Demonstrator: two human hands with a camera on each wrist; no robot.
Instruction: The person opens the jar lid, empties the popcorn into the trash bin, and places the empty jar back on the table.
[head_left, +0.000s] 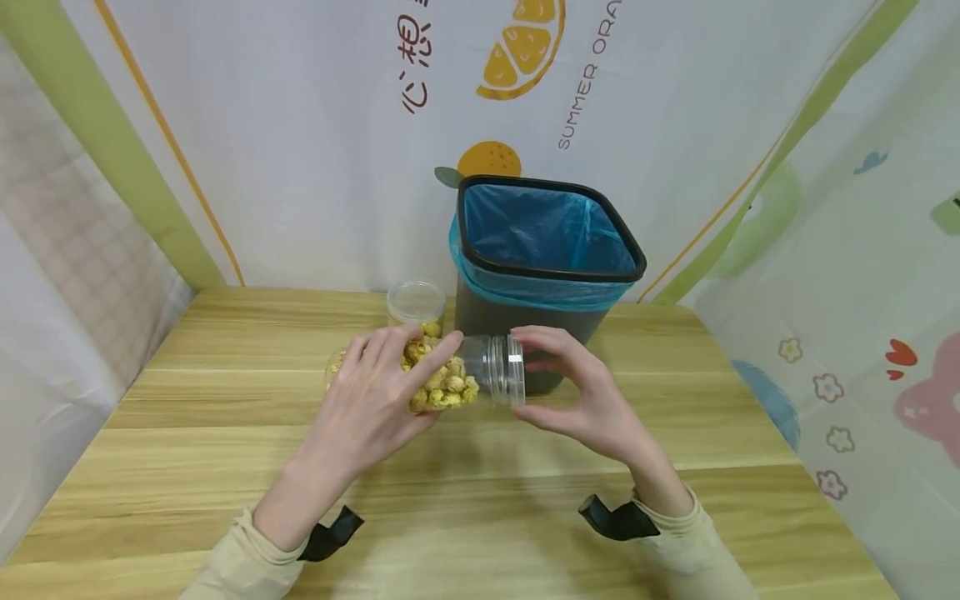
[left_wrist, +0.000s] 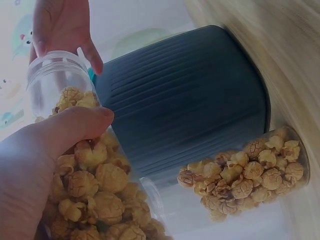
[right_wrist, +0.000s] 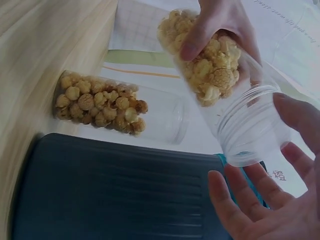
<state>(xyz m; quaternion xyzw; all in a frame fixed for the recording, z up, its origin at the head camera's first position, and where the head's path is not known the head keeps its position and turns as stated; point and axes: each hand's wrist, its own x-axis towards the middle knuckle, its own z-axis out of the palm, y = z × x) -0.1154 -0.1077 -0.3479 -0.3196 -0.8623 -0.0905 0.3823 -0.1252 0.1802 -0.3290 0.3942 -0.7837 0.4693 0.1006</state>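
A clear jar of popcorn (head_left: 450,387) lies tipped nearly level in the head view, its mouth end to the right. My left hand (head_left: 375,396) grips it round the body, thumb along the near side in the left wrist view. Popcorn fills the left part, while the neck end is bare. At that end, my right hand (head_left: 581,392) holds the clear lid (head_left: 516,371) by its rim, thumb on one side and fingers on the other. A second clear jar (right_wrist: 97,102), partly filled with popcorn, stands upright behind the left hand.
A dark bin (left_wrist: 185,95) with a black rim (head_left: 551,273) and a blue bag (head_left: 487,279) stands just behind the hands, at the back of the wooden table (head_left: 247,467). Printed curtains (head_left: 300,167) hang behind and at both sides.
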